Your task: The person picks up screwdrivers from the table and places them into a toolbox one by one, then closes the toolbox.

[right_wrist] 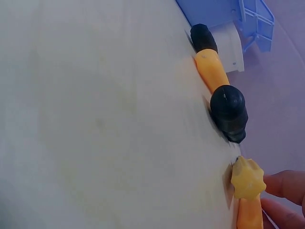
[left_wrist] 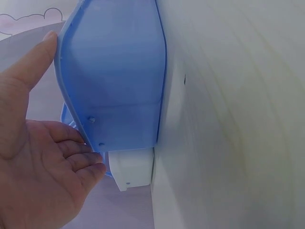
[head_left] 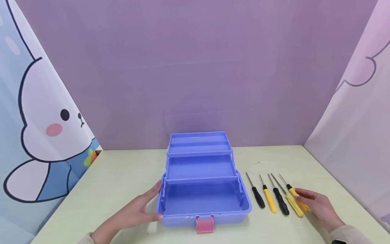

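A blue-purple toolbox (head_left: pixel 179 221) stands on the table with its stepped trays (head_left: pixel 201 167) raised and a pink latch (head_left: pixel 205 225) hanging at the front. My left hand (head_left: pixel 137 208) rests against its left side, thumb and fingertips spread along the rim (left_wrist: pixel 64 81). To the right of the box lie several screwdrivers with black or yellow handles. The rightmost, a yellow-and-black screwdriver (head_left: pixel 294 192), is pinched at the handle by my right hand (head_left: pixel 320 206). Beside it lies a screwdriver with a ridged, clear yellow handle (head_left: pixel 294 205).
Left of these lie a black screwdriver (head_left: pixel 281 202), a yellow one with a black collar (head_left: pixel 269 200) and a slim black one (head_left: pixel 258 197) nearest the box. A purple cloth (head_left: pixel 198 67) hangs behind the table (head_left: pixel 128 169), with printed curtains (head_left: pixel 55 101) at the sides.
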Demonstrator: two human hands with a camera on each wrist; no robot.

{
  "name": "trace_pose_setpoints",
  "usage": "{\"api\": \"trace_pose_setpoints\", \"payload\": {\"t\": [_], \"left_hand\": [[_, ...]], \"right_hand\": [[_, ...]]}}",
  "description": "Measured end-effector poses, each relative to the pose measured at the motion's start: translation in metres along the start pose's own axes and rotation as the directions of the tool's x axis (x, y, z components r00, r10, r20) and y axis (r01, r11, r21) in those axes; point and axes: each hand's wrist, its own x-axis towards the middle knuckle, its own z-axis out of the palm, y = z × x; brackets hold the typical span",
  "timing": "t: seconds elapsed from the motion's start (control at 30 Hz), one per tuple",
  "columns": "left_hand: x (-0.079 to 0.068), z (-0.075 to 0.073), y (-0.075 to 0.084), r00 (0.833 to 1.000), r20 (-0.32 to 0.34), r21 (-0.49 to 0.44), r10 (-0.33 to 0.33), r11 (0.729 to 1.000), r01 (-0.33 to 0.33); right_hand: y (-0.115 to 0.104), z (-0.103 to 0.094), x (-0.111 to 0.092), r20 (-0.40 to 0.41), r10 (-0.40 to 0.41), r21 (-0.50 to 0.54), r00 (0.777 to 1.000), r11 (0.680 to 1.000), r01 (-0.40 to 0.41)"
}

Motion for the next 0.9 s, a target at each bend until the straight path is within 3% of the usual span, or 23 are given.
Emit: {"api": "trace_pose_setpoints", "payload": {"t": [0.3,0.63,0.9], "left_hand": [[0.0007,-0.0010,0.0022,1.000,0.002,0.006,0.014,1.000,-0.014],[0.0021,-0.0016,0.0006,1.000,-0.007,0.010,0.018,1.000,-0.018],[0.0012,0.0003,-0.0010,1.000,0.008,0.007,-0.005,1.000,0.005]], "right_hand": [[0.0022,0.0023,0.0021,-0.033,-0.003,-0.015,0.999,1.000,0.002],[-0.0008,0.0040,0.0004,-0.050,-0.071,-0.038,0.996,0.997,0.070],[0.0012,0.0054,0.0027,-0.055,-0.027,-0.025,0.998,0.999,0.026]]}}
